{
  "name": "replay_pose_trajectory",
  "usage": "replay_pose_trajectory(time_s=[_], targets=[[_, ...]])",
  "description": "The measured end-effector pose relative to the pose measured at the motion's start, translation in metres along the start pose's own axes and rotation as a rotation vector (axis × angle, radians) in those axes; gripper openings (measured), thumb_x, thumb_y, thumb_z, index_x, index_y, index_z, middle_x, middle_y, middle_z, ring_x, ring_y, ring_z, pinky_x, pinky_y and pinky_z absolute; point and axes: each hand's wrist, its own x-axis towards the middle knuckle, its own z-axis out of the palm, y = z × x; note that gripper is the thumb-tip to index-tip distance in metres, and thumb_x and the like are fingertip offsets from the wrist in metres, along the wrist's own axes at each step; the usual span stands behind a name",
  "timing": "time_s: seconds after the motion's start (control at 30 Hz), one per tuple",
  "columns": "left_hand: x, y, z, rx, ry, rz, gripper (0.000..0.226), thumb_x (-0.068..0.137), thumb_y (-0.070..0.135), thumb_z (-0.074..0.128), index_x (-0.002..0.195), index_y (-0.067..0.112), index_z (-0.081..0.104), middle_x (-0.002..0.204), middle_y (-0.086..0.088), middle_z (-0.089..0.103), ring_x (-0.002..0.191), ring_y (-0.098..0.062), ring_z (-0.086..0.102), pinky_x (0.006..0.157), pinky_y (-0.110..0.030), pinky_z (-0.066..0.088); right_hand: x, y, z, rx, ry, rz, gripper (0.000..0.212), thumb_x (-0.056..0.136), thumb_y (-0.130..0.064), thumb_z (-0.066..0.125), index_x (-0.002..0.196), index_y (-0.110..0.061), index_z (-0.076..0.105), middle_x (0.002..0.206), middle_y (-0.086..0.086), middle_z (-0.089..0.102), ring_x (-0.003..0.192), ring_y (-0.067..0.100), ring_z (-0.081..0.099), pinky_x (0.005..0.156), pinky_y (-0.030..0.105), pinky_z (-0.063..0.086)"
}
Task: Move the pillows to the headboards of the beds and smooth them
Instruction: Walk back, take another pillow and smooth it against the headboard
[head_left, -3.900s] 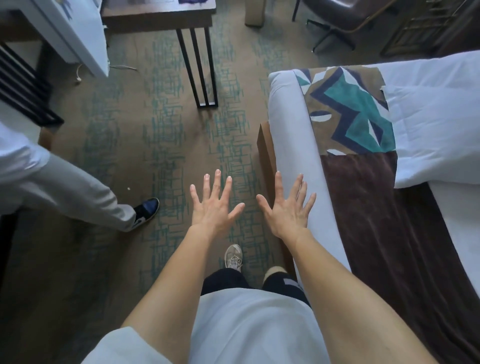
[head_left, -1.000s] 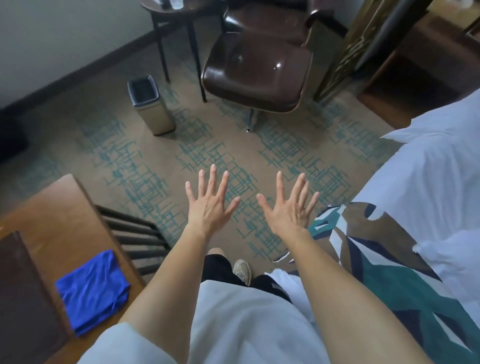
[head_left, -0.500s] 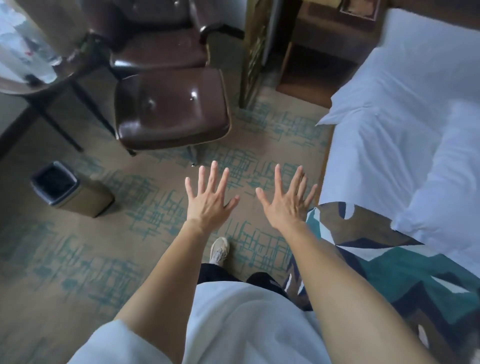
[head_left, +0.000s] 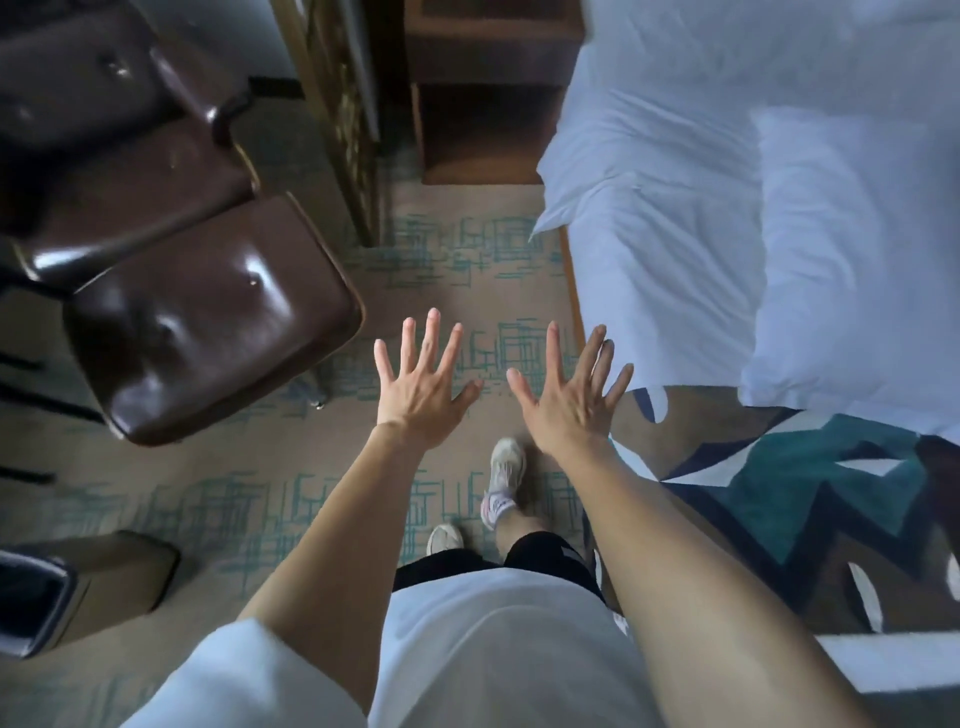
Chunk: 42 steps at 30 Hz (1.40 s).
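Observation:
A white pillow (head_left: 841, 260) lies on the bed (head_left: 649, 234) at the right, near the patterned runner (head_left: 810, 499) across the bed's foot end. My left hand (head_left: 423, 389) and my right hand (head_left: 569, 395) are stretched out in front of me with fingers spread, backs up, above the carpet. Neither hand touches or holds anything. The right hand hovers beside the bed's left edge, well left of the pillow.
A brown leather footstool (head_left: 208, 322) and armchair (head_left: 119, 130) stand at the left. A wooden nightstand (head_left: 488, 104) sits at the bed's head end. A metal bin (head_left: 78, 587) stands at the lower left. Patterned carpet (head_left: 457, 260) runs between footstool and bed.
The view has swung from the bed's foot end round to its left side, bringing the pillow and nightstand into sight. Both hands have stayed spread and empty throughout.

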Motion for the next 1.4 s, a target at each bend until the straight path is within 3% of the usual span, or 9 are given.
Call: replay_pose_trajectory(time_s=[0.23,0.37,0.83,1.17,1.4], targets=[[0.119,0.048,-0.024,0.056,-0.026,0.128,0.081,0.099,0.07,0.022,0.163,0.029,-0.007,0.169,-0.001,-0.022,0.156,-0.032,-0.019,0.121,-0.066,-0.008,0.095,0.038,-0.013,0.031,0.012,0.11,0.088,0.086,-0.081,-0.006,0.159,-0.034,-0.021,0.166,0.025,-0.021,0.156,0.04,-0.011,0.121,0.065,-0.01],[0.188,0.085,-0.044,0.079,-0.043,0.178,0.08,0.1,0.069,0.021,0.163,0.03,-0.006,0.17,-0.001,-0.022,0.156,-0.032,-0.019,0.121,-0.065,-0.008,0.154,0.073,-0.034,0.076,0.021,0.19,0.085,0.092,-0.078,0.007,0.161,-0.033,-0.018,0.167,0.025,-0.019,0.156,0.04,-0.011,0.121,0.065,-0.009],[0.379,0.209,-0.089,0.197,-0.09,0.41,0.079,0.099,0.071,0.015,0.162,0.032,-0.014,0.168,0.0,-0.027,0.156,-0.031,-0.02,0.122,-0.065,-0.008,0.292,0.175,-0.091,0.194,0.02,0.489,0.082,0.095,-0.078,0.009,0.16,-0.036,-0.018,0.166,0.022,-0.023,0.156,0.039,-0.013,0.121,0.063,-0.012],[0.537,0.297,-0.104,0.31,-0.113,0.765,0.079,0.098,0.072,0.012,0.161,0.032,-0.015,0.167,0.0,-0.028,0.155,-0.031,-0.021,0.12,-0.063,-0.01,0.371,0.227,-0.099,0.321,0.072,0.888,0.082,0.095,-0.078,0.012,0.161,-0.036,-0.014,0.167,0.023,-0.02,0.157,0.039,-0.012,0.121,0.064,-0.011],[0.631,0.344,-0.116,0.421,-0.133,1.088,0.08,0.096,0.071,0.006,0.164,0.03,-0.002,0.171,-0.003,-0.012,0.158,-0.034,-0.003,0.122,-0.066,0.0,0.429,0.236,-0.12,0.483,0.106,1.252,0.082,0.096,-0.077,0.012,0.16,-0.037,-0.019,0.167,0.023,-0.022,0.157,0.038,-0.012,0.121,0.063,-0.012]])
